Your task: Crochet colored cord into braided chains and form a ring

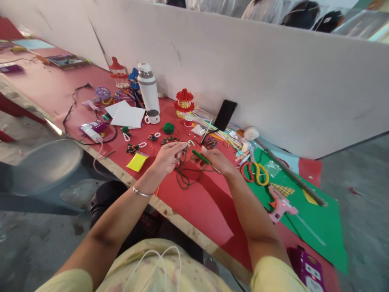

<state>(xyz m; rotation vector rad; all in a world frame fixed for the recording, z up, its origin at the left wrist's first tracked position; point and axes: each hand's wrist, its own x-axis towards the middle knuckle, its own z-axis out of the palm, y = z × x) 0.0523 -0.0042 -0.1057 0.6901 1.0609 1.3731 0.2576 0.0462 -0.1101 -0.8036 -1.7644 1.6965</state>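
My left hand (170,156) is closed in a pinch, thumb and fingertips together on a small pale hook-shaped piece (191,142). Opposite it, my right hand (215,158) is wrapped around a green-handled tool (200,156) whose thin metal shaft points down and right; its exact kind is unclear. Dark green cord (184,180) lies in loose loops on the red table (194,215) below both hands. Just behind them are a ball of multicoloured thread (210,142) and a dark beaded ring (169,140), partly covered by my left hand.
Scissors (261,174), a pink glue gun (282,205) and a stick (288,170) lie to the right on green sheet (331,231). A white flask (148,89), metal cup (152,117), red lantern craft (184,101) and phone (225,115) stand behind, near the white partition (273,73).
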